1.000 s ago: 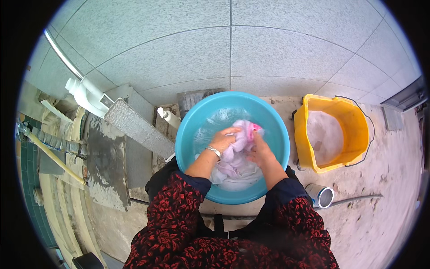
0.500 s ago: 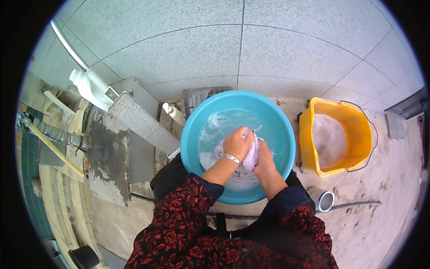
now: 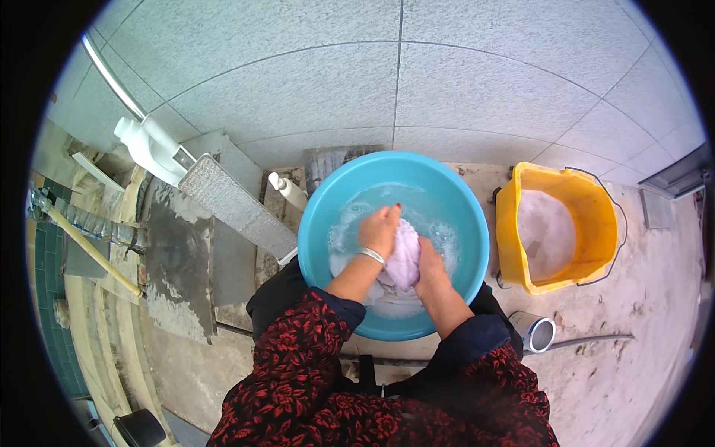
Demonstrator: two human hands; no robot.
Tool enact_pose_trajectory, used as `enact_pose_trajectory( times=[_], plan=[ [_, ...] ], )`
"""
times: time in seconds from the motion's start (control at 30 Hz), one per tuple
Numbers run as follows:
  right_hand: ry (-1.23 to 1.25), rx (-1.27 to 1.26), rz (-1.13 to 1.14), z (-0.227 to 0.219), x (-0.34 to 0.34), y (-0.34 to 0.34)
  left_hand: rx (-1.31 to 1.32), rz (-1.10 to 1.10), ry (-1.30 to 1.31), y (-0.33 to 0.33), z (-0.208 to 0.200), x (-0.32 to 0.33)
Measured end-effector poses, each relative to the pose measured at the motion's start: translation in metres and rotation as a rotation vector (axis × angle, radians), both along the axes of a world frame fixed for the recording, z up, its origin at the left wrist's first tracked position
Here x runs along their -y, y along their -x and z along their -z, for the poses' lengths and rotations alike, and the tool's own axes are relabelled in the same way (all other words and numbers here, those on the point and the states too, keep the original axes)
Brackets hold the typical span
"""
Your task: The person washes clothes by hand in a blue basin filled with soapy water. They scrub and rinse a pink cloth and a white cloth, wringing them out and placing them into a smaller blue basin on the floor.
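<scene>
Speckled tiles (image 3: 320, 89) face hands (image 3: 380, 232) clasping crumpled cloth (image 3: 403, 258).

The basin (image 3: 417, 168) stands between a pump bottle (image 3: 293, 195), left, and a bucket (image 3: 596, 227), right.

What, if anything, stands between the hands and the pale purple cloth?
Nothing visible: the left hand and right hand grip the cloth directly from either side, over soapy water in the blue basin.
</scene>
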State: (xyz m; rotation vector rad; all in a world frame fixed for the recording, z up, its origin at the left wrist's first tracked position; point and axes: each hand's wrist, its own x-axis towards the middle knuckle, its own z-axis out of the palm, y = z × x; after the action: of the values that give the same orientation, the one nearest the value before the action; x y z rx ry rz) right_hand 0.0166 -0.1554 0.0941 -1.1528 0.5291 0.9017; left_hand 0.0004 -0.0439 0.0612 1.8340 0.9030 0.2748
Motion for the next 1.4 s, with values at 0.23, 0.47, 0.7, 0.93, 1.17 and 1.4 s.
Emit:
enact_pose_trajectory(
  times=[0.23,0.47,0.7,0.93,1.17,1.4],
  plan=[
    [0.095,0.294,0.119,0.014,0.020,-0.052,0.192,-0.366,-0.003,-0.001,0.048,-0.046],
    [0.250,0.212,-0.321,0.029,0.018,-0.044,0.015,0.280,-0.228,0.010,0.056,-0.025],
    [-0.501,0.050,-0.021,0.036,0.043,-0.056,0.388,0.699,0.008,0.014,-0.064,0.057],
    [-0.258,-0.066,0.172,0.041,0.013,-0.011,0.117,0.244,-0.447,0.009,-0.021,0.043],
    [-0.182,0.192,0.113,0.002,0.011,-0.044,0.203,-0.300,0.171,-0.006,0.028,-0.032],
    [0.058,0.173,-0.168,0.041,0.025,-0.051,-0.077,0.033,-0.532,0.004,0.060,-0.017]
  ],
)
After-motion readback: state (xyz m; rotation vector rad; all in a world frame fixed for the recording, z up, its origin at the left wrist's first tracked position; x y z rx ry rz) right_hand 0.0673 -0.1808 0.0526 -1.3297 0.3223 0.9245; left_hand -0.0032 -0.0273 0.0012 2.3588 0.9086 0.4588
